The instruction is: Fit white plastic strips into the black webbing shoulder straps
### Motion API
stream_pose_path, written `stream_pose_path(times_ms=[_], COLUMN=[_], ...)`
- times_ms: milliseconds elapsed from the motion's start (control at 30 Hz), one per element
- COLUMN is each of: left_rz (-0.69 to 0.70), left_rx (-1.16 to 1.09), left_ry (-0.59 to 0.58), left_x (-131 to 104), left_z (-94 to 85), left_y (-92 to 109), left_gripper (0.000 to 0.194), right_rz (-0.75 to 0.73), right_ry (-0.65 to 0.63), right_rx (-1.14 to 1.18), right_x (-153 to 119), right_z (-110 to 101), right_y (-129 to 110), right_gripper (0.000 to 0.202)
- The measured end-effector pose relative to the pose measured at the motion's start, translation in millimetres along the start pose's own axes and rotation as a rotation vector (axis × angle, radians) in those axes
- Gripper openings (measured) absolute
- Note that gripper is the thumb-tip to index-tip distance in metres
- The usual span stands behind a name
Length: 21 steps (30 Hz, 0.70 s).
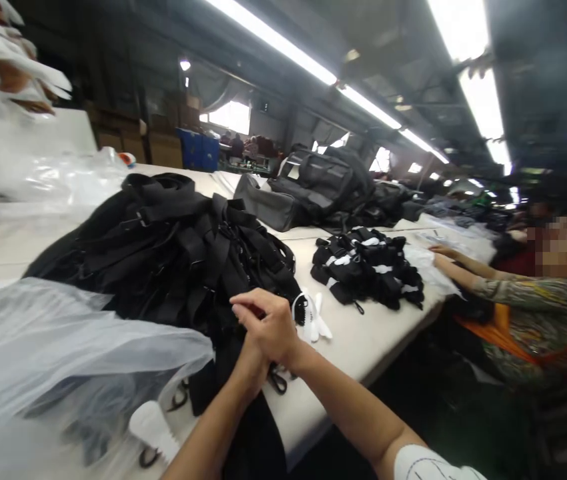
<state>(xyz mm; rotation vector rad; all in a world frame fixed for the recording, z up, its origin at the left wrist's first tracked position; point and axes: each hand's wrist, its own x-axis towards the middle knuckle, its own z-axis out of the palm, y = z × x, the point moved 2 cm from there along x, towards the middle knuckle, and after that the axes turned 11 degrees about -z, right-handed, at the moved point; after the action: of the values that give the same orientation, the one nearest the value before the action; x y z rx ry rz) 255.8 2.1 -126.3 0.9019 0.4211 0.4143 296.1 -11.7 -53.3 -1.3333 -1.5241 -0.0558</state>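
Note:
My right hand (274,327) crosses over my left hand (253,363) in front of the strap pile. The right fingers are curled and drawn together; what they hold, if anything, cannot be made out. Most of my left hand, fingers included, is hidden behind the right. Both hands are nearest to a big heap of black webbing straps (193,247) with metal buckles. A black strap (258,433) hangs down past the table edge under my wrists. White toothed plastic pieces (316,323) lie just right of my hands, and a black hook (277,381) shows below them.
A clear plastic bag (88,353) covers the near left. Bundled black straps with white bands (371,267) lie to the right on the pale table (353,340). Black bags (313,183) are piled behind. At right, a co-worker's arms (473,273) reach over the table.

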Motion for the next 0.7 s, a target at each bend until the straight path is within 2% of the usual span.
stream_pose_path(times_ms=[33,67,100,167,233,333,433,500,633,700], left_rz=[0.005,0.010,0.021,0.072,0.146,0.256,0.330,0.346,0.330,0.310], left_rx=[-0.031,-0.055,-0.080,-0.121,-0.163,-0.207,-0.208,-0.190,-0.161,-0.156], left_ry=[-0.008,-0.011,-0.003,0.042,0.121,0.263,0.389,0.460,0.548,0.544], left_x=[0,0,0,0,0,0,2,5,12,14], left_z=[-2.0,-4.7,-8.0,-16.6,-27.1,-42.6,-52.7,-56.4,-61.2,-62.1], left_y=[5,11,16,28,39,53,57,56,47,45], left_gripper=[0.025,0.025,0.025,0.025,0.025,0.023,0.020,0.018,0.017,0.017], right_rz=[0.069,0.150,0.235,0.356,0.386,0.354,0.272,0.186,0.121,0.156], right_ry=[0.060,0.067,0.021,-0.149,-0.271,-0.294,-0.343,-0.366,-0.305,-0.232], right_rx=[-0.080,-0.142,-0.174,-0.156,-0.135,-0.225,-0.388,-0.491,-0.508,-0.419], right_x=[4,7,9,6,-1,-11,-15,-16,-13,-11], right_z=[-12,-22,-29,-33,-27,-15,-6,-4,-15,-31], right_y=[13,27,41,61,70,66,55,50,44,36], right_gripper=[0.019,0.020,0.022,0.029,0.035,0.042,0.049,0.039,0.009,0.012])
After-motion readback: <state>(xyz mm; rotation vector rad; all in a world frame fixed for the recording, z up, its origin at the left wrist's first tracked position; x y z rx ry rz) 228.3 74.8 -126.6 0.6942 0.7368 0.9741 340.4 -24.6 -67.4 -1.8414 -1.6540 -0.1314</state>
